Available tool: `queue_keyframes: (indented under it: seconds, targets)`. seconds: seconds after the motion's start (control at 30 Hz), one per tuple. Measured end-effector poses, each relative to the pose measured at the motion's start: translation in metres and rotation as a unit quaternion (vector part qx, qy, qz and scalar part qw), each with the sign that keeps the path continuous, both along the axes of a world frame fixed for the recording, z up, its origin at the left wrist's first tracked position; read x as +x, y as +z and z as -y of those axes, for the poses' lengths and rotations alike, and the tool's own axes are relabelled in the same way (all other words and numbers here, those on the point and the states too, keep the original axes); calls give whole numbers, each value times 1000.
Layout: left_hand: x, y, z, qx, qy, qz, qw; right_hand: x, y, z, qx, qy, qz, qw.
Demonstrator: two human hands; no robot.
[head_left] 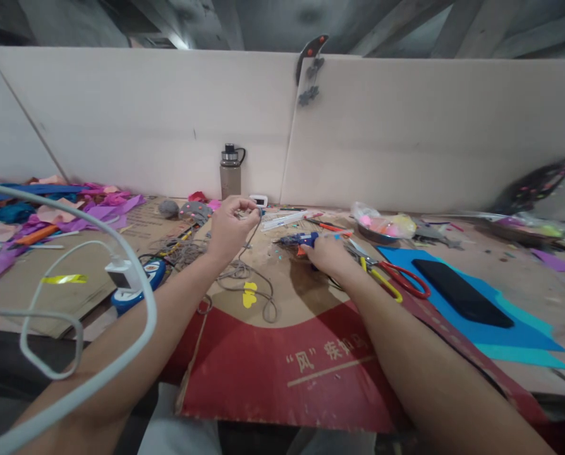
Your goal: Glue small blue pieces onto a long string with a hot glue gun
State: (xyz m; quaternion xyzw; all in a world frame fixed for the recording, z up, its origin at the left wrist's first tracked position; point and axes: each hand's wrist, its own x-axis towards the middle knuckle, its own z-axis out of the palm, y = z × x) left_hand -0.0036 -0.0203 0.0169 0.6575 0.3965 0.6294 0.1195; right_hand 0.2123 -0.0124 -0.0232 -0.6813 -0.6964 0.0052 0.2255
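My left hand (pixel 236 226) is raised over the cardboard, thumb and fingers pinched on grey yarn (pixel 269 278). One strand hangs from the fingertips to loose loops lying below. My right hand (pixel 328 254) is closed around a blue hot glue gun (pixel 297 239) with an orange trigger, its nozzle facing left. Most of its handle is hidden by the hand. Beneath the left hand, a tangle of the same yarn spreads left. Yellow paper cutouts (pixel 249 294) lie on the cardboard (pixel 282 313) between my arms.
Scissors with red and yellow handles (pixel 396 278) lie right of my right hand. Beyond them, a black phone (pixel 460 292) rests on blue sheets (pixel 541 340). A bottle (pixel 230 177) stands by the partition. A white cable (pixel 147 316) loops over my left forearm near a power strip (pixel 138 292).
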Motion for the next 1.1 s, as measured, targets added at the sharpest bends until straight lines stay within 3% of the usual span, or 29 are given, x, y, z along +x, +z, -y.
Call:
queue_keyframes:
  seconds: [0.07, 0.13, 0.2, 0.3, 0.33, 0.4, 0.47, 0.53, 0.63, 0.7, 0.9, 1.1]
  targets:
    - [1, 2, 4, 77, 54, -80, 992, -4, 7, 7, 29, -35, 2, 999]
    - [2, 3, 7, 127, 74, -132, 980, -16, 14, 16, 86, 33, -127, 988]
    - [4, 2, 8, 151, 58, -168, 972, -32, 19, 26, 96, 147, -335, 926]
    - [7, -1, 10, 146, 14, -189, 971, -54, 23, 39, 43, 248, -559, 790]
    - [8, -2, 11, 135, 5, -188, 973, -59, 23, 42, 20, 263, -595, 759]
    - [11, -3, 12, 104, -2, -176, 979, -63, 24, 47, -3, 266, -622, 736]
    - [14, -3, 15, 56, 0, -147, 988, -62, 25, 48, 7, 250, -604, 757]
    - [17, -3, 17, -3, -13, -108, 994, -59, 26, 47, 45, 233, -547, 803]
    - [20, -2, 19, -77, -76, -41, 993, -54, 26, 45, 125, 208, -423, 873]
    - [22, -2, 19, -100, -114, -4, 988, -52, 26, 45, 172, 192, -361, 896]
    - [26, -3, 20, -124, -171, 59, 976, -51, 28, 48, 214, 161, -314, 911]
    - [26, -5, 19, -135, -180, 53, 973, -49, 29, 46, 215, 141, -308, 916]
